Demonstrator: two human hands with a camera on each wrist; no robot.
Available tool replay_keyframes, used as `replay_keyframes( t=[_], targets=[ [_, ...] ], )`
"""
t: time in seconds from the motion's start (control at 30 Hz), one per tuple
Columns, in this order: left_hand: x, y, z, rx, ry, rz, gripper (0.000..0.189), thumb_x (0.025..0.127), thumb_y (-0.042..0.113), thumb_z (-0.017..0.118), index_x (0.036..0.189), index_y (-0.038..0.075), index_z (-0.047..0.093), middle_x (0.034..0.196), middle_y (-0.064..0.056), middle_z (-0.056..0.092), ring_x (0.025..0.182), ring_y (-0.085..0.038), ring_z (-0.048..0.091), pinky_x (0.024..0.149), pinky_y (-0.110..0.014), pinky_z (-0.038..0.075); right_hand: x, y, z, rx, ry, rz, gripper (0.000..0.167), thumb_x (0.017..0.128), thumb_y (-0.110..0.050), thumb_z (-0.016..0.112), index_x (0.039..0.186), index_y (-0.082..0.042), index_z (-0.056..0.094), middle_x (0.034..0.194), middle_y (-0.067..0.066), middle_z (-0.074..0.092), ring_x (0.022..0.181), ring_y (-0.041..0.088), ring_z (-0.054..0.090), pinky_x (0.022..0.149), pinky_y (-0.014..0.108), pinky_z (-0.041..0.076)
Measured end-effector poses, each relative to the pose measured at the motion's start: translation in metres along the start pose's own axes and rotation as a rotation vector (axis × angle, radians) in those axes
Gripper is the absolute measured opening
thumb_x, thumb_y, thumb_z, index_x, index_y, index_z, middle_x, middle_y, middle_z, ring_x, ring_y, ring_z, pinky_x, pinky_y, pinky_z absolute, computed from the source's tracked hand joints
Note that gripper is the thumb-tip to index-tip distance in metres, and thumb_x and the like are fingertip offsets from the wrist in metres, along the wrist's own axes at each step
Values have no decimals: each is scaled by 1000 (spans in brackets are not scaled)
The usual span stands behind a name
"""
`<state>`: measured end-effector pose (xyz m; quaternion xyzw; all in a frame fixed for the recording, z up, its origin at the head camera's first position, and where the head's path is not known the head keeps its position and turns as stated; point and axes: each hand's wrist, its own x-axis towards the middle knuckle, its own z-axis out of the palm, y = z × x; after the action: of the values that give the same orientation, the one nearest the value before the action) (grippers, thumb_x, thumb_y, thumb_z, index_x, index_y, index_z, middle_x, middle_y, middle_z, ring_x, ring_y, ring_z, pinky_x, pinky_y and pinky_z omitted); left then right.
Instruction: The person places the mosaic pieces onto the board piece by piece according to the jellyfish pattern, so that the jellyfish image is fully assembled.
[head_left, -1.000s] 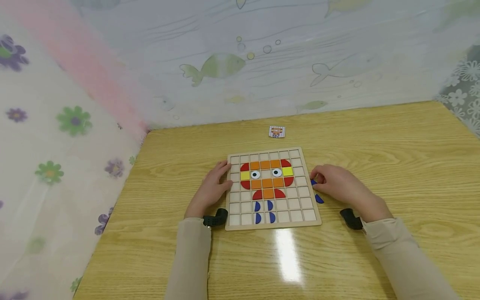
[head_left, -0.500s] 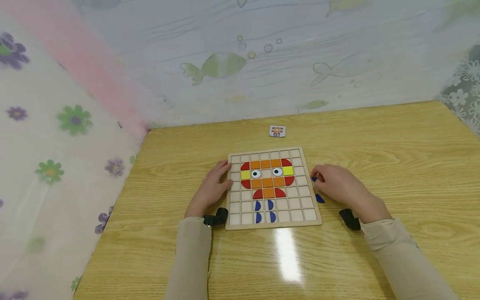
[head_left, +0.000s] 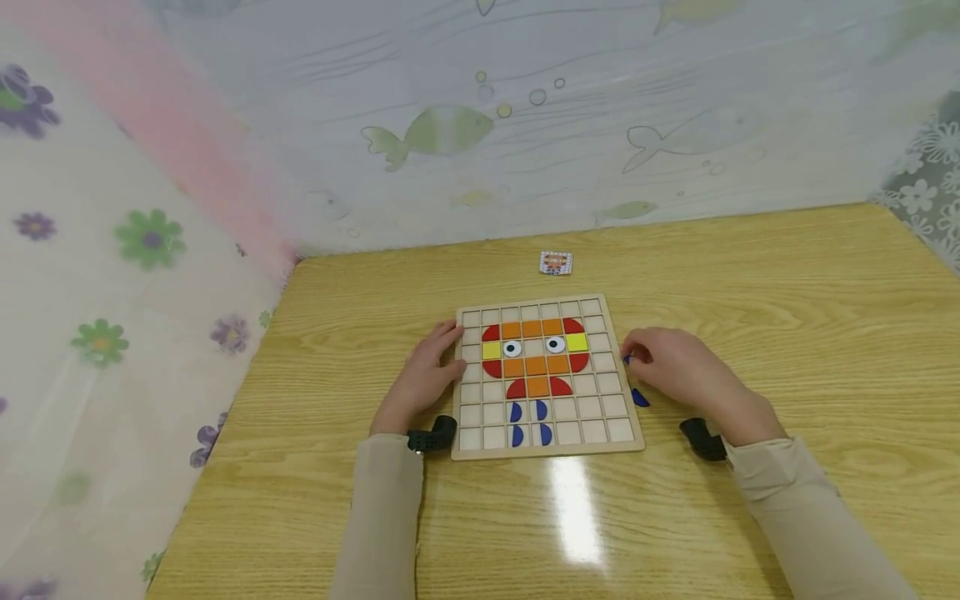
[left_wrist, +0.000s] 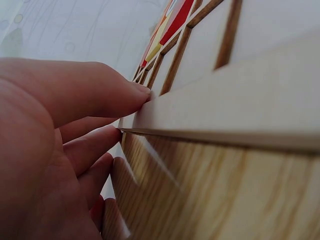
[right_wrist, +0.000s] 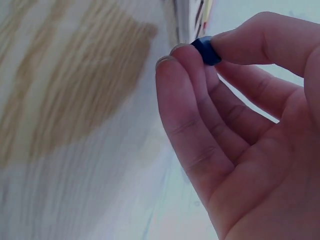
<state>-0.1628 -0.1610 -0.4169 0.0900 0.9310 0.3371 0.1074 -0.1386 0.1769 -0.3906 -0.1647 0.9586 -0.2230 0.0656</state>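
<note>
A square wooden grid board [head_left: 585, 407] lies on the table, with red, orange and yellow tiles, two eye discs [head_left: 554, 344] and several blue half-round pieces [head_left: 542, 410] in its cells. My left hand [head_left: 425, 374] rests at the board's left edge; in the left wrist view its thumb [left_wrist: 117, 95] touches the rim, with the other fingers beside it. To the right of the board, my right hand [head_left: 677, 367] pinches a blue piece [right_wrist: 207, 50] between thumb and fingertips. Another blue half-round piece [head_left: 640, 397] lies on the table below that hand.
A small pattern card [head_left: 556, 263] lies behind the board, printed with a similar coloured figure. The wood-grain table [head_left: 300, 500] meets a fish-printed covering [head_left: 525, 167] at the back and a flower-printed one [head_left: 150, 333] at the left. Light reflects off the table in front.
The blue piece in my right fingers has shifted slightly, while that hand stays almost in place. The left hand and the board have not visibly moved.
</note>
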Motion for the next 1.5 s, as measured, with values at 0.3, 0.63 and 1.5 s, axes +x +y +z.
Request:
replay_keyframes(
  t=[0.3, 0.63, 1.5],
  targets=[
    [0, 1, 0, 2, -4, -5, 55, 89, 25, 51, 140, 20, 32, 146, 8, 18, 135, -13, 7, 106, -46, 8, 1, -12, 2, 28, -3, -32, 16, 84, -14, 53, 95, -10, 65, 73, -2, 52, 67, 15, 46, 60, 29, 36],
    [-1, 1, -1, 4, -1, 0, 54, 89, 23, 51, 140, 19, 32, 147, 6, 19, 135, -14, 7, 106, -46, 6, 1, -33, 10, 79, -22, -108, 12, 83, -12, 57, 92, -12, 65, 74, -5, 54, 69, 13, 47, 63, 29, 40],
    [1, 1, -1, 8, -4, -13, 55, 89, 24, 51, 140, 20, 32, 147, 8, 17, 135, -12, 6, 106, -45, 8, 0, -60, 31, 139, -91, -191, 10, 82, -15, 62, 91, -16, 65, 78, -11, 56, 71, 7, 49, 66, 26, 43]
  ],
)
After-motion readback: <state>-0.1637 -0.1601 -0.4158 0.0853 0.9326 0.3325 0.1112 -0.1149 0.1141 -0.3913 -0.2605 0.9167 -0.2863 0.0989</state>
